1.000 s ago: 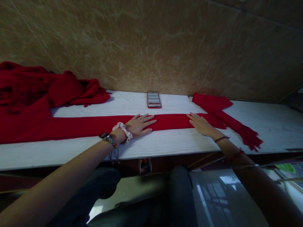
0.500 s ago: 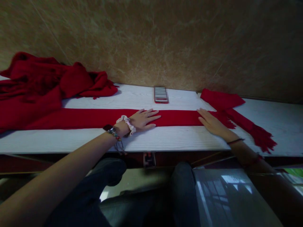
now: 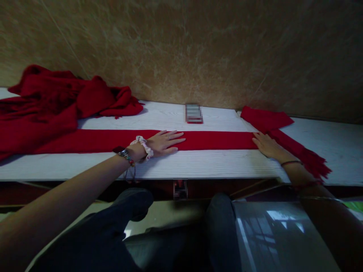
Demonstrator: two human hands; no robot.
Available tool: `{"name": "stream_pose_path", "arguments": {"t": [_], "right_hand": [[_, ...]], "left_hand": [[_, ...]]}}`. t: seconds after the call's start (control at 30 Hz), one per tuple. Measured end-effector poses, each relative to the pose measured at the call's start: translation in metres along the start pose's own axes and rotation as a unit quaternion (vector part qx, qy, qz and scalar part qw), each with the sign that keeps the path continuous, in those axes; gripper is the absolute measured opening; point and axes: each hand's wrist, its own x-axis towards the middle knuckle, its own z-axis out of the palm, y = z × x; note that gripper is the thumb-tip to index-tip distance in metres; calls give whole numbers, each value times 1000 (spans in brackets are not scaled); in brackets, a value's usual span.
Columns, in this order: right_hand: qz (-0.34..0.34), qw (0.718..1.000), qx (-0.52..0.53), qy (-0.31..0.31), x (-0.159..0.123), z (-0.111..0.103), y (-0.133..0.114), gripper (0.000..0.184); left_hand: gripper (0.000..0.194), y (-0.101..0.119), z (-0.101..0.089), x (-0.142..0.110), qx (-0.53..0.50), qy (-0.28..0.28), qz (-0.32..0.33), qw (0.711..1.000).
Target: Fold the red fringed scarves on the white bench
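Note:
A long red scarf point(image 3: 215, 140) lies in a flat, narrow strip along the white wood-grain table point(image 3: 215, 166). My left hand point(image 3: 164, 143) presses on its middle, palm down and fingers spread. Farther right, my right hand point(image 3: 266, 145) rests flat over the strip's right end, fingers stretched out, hiding the fringe there. Just past that hand, a second red scarf point(image 3: 266, 119) is folded at an angle, its fringed end hanging toward the front edge. At the left, a crumpled heap of red cloth point(image 3: 99, 98) covers the strip's far end.
Against the brown marbled wall point(image 3: 181, 53), a small blurred-out, phone-sized object with a red edge point(image 3: 194, 113) lies on the table. My knees point(image 3: 133, 204) are under the front edge. A glassy panel point(image 3: 266, 230) reflects light at the lower right.
My right hand has slid rightward along the strip to its end, covering the fringe. My left hand has shifted slightly left, still flat on the scarf.

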Motion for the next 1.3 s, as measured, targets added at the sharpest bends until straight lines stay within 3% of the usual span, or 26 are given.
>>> {"name": "stream_pose_path", "arguments": {"t": [0.07,0.13,0.23,0.33,0.43,0.63,0.73,0.8,0.87,1.03,1.1,1.3], "right_hand": [[-12,999,38,30,4,-12,-28,55],[-87,989,105,53,8,-24,-70,53],[-184,969,162,31,12,-34,-136,52],[-222,964,143,8,11,-30,-170,51],[-204,973,111,2,8,-23,-163,51],[-134,987,92,-16,4,-12,-108,52],[-104,987,108,-59,10,-15,-98,52],[-78,985,123,-90,17,-22,-107,53],[-72,983,146,-81,24,-32,-131,53],[-230,955,189,-5,22,-44,-211,49],[-253,951,178,16,15,-41,-231,46],[-263,940,207,60,9,-37,-234,41]], "left_hand": [[47,5,-6,5,-31,-7,-24,999],[47,13,-10,14,-43,14,-43,998],[49,24,-7,28,-13,55,-43,997],[50,27,2,30,17,47,-40,998],[52,18,9,17,26,44,-49,997],[54,-9,14,-24,34,47,-80,995],[54,-9,11,-34,25,34,-111,993],[53,-3,5,-31,16,25,-127,991],[51,6,0,-21,9,36,-135,990],[53,21,6,4,15,82,-122,989],[54,20,13,5,15,90,-113,989],[49,15,16,-3,16,122,-79,989]]}}
